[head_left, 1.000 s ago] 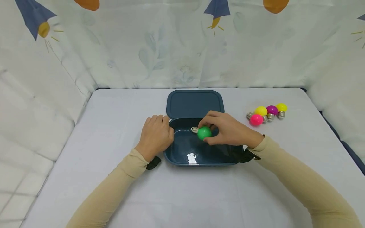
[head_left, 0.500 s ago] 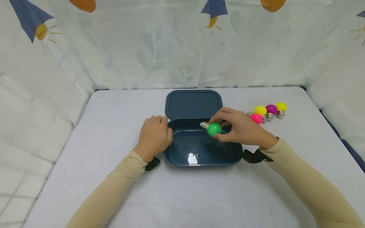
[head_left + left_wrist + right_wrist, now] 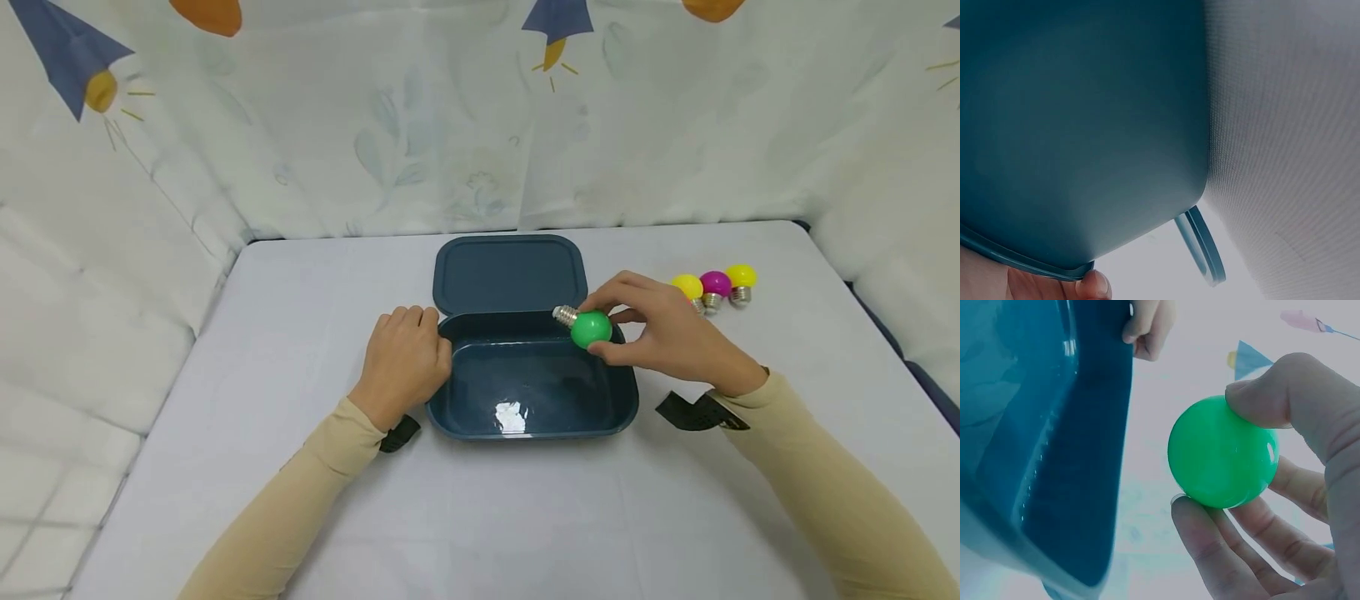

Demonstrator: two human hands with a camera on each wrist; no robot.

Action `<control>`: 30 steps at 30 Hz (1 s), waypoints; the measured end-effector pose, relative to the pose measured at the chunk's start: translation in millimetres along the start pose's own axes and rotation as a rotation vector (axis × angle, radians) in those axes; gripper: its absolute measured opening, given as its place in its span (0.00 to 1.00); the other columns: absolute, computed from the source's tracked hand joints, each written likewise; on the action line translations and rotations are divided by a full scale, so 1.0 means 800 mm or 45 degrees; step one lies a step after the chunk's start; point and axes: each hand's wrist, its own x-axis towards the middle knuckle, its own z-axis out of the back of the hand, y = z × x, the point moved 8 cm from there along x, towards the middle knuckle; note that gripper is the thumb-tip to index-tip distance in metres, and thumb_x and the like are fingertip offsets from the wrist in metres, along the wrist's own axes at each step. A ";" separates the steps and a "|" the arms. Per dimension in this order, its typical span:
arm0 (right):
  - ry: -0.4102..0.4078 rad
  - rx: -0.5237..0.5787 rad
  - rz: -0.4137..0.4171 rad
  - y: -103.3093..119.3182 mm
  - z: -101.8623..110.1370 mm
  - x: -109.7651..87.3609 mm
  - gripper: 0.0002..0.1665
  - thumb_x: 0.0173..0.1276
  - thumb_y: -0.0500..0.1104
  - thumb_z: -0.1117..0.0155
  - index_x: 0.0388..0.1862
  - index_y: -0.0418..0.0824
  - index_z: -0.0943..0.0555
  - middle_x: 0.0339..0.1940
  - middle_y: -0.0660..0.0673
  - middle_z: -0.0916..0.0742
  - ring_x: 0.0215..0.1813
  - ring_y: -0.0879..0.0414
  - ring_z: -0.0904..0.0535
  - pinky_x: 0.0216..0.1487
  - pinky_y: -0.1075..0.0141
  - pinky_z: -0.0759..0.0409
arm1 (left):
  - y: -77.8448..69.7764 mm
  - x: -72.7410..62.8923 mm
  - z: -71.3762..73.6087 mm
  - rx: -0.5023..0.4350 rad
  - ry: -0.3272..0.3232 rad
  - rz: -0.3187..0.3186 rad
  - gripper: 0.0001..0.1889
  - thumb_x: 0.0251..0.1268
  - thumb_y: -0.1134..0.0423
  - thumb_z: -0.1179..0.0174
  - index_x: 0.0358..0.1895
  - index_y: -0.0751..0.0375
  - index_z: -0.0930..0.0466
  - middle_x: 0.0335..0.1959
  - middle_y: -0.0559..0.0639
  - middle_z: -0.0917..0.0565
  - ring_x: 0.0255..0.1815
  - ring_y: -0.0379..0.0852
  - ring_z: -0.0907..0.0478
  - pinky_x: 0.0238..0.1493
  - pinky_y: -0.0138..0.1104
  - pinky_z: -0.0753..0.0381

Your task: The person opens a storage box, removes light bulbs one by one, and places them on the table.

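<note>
Shifted toward 3 o'clock since the earlier frame, the right hand (image 3: 660,337) pinches the round green plastic bulb (image 3: 590,328) above the dark blue plastic box (image 3: 532,417), whose 9 o'clock edge the left hand (image 3: 403,362) grips.

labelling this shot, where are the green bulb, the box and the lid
green bulb (image 3: 591,329), head view, middle of the green globe
box (image 3: 525,429), head view, near rim
lid (image 3: 508,273), head view, middle of its flat face

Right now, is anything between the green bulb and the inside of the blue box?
Nothing visible. The right hand holds the green bulb over the far right corner of the blue box, which is open and looks empty. Its lid lies flat behind, and the left hand rests on the left rim.
</note>
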 end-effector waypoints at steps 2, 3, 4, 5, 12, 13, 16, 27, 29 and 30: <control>-0.027 -0.004 0.003 -0.003 0.006 -0.003 0.25 0.58 0.35 0.21 0.54 0.50 0.15 0.51 0.54 0.15 0.50 0.66 0.18 0.54 0.70 0.14 | 0.001 0.000 -0.002 0.008 -0.003 0.003 0.12 0.61 0.68 0.53 0.20 0.60 0.36 0.17 0.52 0.38 0.19 0.50 0.41 0.26 0.36 0.49; -0.040 0.002 0.006 -0.004 0.009 -0.005 0.25 0.58 0.34 0.21 0.54 0.49 0.15 0.51 0.53 0.15 0.50 0.67 0.19 0.55 0.72 0.15 | 0.001 0.000 -0.002 0.006 -0.001 0.005 0.11 0.61 0.68 0.53 0.20 0.61 0.36 0.17 0.52 0.37 0.19 0.50 0.41 0.26 0.37 0.49; -0.052 0.011 0.005 -0.006 0.012 -0.006 0.25 0.57 0.33 0.21 0.54 0.49 0.15 0.50 0.53 0.15 0.50 0.67 0.19 0.55 0.76 0.16 | 0.001 -0.001 -0.002 0.005 0.004 0.010 0.11 0.61 0.68 0.54 0.20 0.61 0.36 0.17 0.52 0.37 0.19 0.51 0.41 0.26 0.37 0.49; -0.064 0.021 0.004 -0.008 0.014 -0.007 0.26 0.57 0.33 0.21 0.54 0.49 0.15 0.50 0.53 0.15 0.50 0.68 0.19 0.55 0.78 0.18 | 0.002 0.000 -0.002 0.003 0.007 0.014 0.11 0.61 0.68 0.54 0.20 0.61 0.36 0.17 0.52 0.37 0.19 0.51 0.41 0.26 0.37 0.48; -0.148 0.034 -0.045 -0.022 0.029 -0.017 0.26 0.56 0.32 0.21 0.54 0.47 0.15 0.50 0.52 0.15 0.50 0.70 0.21 0.54 0.85 0.22 | 0.001 0.000 -0.001 0.003 0.028 0.018 0.11 0.61 0.68 0.55 0.20 0.61 0.36 0.17 0.52 0.36 0.20 0.51 0.40 0.26 0.37 0.48; -0.159 0.033 -0.049 -0.024 0.031 -0.018 0.26 0.56 0.32 0.21 0.54 0.46 0.16 0.50 0.52 0.15 0.50 0.70 0.21 0.54 0.85 0.22 | 0.001 0.000 -0.002 0.004 0.033 0.018 0.11 0.62 0.68 0.55 0.20 0.61 0.35 0.17 0.52 0.36 0.20 0.51 0.40 0.26 0.37 0.48; -0.188 0.027 -0.058 -0.030 0.036 -0.022 0.26 0.56 0.32 0.20 0.53 0.46 0.16 0.50 0.52 0.15 0.51 0.70 0.21 0.53 0.86 0.23 | 0.001 0.001 -0.003 0.000 0.050 0.026 0.11 0.62 0.68 0.55 0.21 0.60 0.35 0.18 0.52 0.37 0.20 0.51 0.40 0.26 0.37 0.48; -0.320 0.093 -0.077 -0.046 0.064 -0.033 0.28 0.53 0.27 0.21 0.54 0.41 0.15 0.49 0.55 0.16 0.48 0.67 0.17 0.50 0.83 0.19 | 0.002 0.002 -0.005 -0.022 0.081 0.050 0.11 0.61 0.68 0.55 0.20 0.60 0.36 0.18 0.52 0.37 0.20 0.51 0.40 0.26 0.38 0.46; -0.338 0.088 -0.083 -0.050 0.069 -0.035 0.28 0.53 0.27 0.21 0.53 0.41 0.15 0.48 0.56 0.16 0.47 0.68 0.17 0.50 0.83 0.19 | 0.002 0.002 -0.005 -0.021 0.078 0.047 0.11 0.61 0.68 0.55 0.20 0.60 0.36 0.17 0.52 0.37 0.20 0.51 0.41 0.26 0.38 0.47; -0.345 0.088 -0.094 -0.052 0.072 -0.036 0.28 0.53 0.27 0.21 0.53 0.41 0.15 0.48 0.56 0.16 0.47 0.68 0.16 0.50 0.84 0.20 | 0.002 0.002 -0.005 -0.019 0.077 0.044 0.11 0.61 0.68 0.55 0.20 0.60 0.36 0.17 0.52 0.37 0.20 0.51 0.41 0.26 0.38 0.47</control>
